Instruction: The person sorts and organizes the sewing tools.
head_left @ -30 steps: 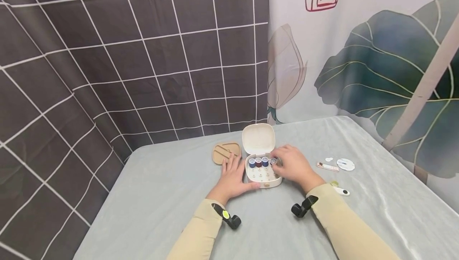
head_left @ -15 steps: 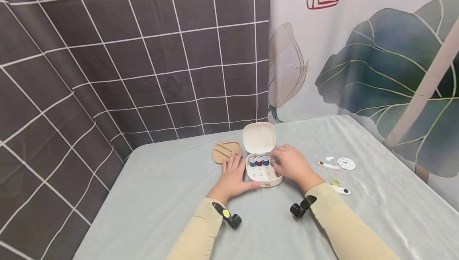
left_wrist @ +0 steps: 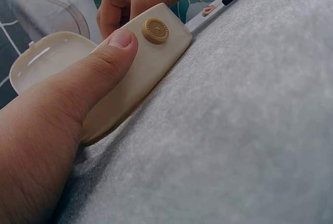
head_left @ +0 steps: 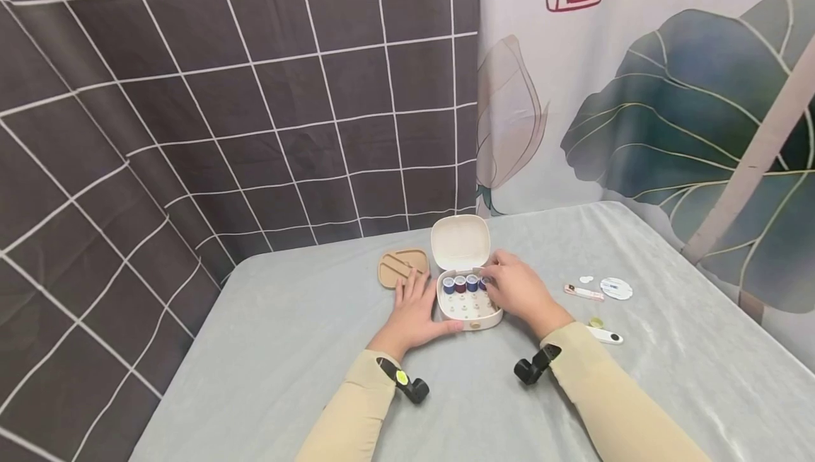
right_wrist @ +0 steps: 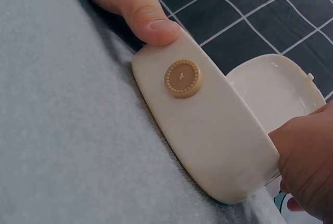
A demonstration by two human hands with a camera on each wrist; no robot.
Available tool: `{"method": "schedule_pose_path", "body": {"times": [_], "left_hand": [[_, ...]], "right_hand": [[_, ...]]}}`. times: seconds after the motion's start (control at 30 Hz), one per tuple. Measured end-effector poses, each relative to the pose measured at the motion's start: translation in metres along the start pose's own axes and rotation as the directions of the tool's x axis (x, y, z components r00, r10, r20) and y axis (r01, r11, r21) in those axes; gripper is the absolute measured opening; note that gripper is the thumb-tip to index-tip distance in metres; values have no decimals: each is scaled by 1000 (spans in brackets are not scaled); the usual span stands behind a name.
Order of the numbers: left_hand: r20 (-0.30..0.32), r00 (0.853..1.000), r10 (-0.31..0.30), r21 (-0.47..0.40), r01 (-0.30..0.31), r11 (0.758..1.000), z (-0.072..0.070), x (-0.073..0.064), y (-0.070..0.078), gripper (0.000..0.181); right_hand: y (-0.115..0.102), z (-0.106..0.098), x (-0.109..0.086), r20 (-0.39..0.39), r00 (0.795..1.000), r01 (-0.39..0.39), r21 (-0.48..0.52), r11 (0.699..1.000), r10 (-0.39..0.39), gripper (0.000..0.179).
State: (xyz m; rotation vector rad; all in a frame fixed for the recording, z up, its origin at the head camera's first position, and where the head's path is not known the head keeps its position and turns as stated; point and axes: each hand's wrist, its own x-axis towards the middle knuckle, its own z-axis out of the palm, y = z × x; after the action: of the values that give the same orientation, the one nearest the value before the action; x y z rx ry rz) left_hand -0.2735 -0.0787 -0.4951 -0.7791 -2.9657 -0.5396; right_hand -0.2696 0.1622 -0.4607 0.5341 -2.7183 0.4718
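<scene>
A cream sewing box (head_left: 484,322) stands on the cloth with its lid (head_left: 460,243) raised at the back. Inside, thread spools (head_left: 460,285) in blue and dark red line the rear row, in front of which small pegs show. My right hand (head_left: 523,293) reaches over the box's right side and pinches the rightmost blue spool (head_left: 484,282), mostly covered by the fingers. My left hand (head_left: 409,318) lies splayed along the left side, its thumb against the front wall near a tan button clasp (left_wrist: 155,30). Its fingertips meet the edge of a tan compartment tray (head_left: 390,275).
To the right lie a flat pinkish packet (head_left: 584,293), a white disc (head_left: 616,289) and a tiny white piece (head_left: 586,279). Closer to the right sleeve are a white handled tool (head_left: 608,336) and a yellow-green round item (head_left: 596,322). Grey cloth (head_left: 286,349) covers the table.
The right hand's fingers have shifted slightly over the rightmost spool, which now sits more in line with the others. The left hand and box hold their place; the head view has tilted a little.
</scene>
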Motion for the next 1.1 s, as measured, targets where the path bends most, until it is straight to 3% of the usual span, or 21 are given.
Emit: {"method": "schedule_pose_path", "body": {"times": [0.4,0.67,0.93,1.1], "left_hand": [[9,1000,-10,-9,10,1000,-1,-1,1,107],[10,1000,-7,-2,7,1000,0,0,-1,108],[5,1000,-6,-4,6,1000,-4,-1,-1,107],[-3,1000,17,-8,-17,1000,-4,-1,0,107]], "right_hand": [[-4,-2,5,75,994,-78,-35,996,81,30],[-2,-2,5,99,992,-82,-10,997,83,34],[7,-3,6,83,996,-47,145,988,35,36],[17,-5,2,48,996,-87,344,935,75,42]]}}
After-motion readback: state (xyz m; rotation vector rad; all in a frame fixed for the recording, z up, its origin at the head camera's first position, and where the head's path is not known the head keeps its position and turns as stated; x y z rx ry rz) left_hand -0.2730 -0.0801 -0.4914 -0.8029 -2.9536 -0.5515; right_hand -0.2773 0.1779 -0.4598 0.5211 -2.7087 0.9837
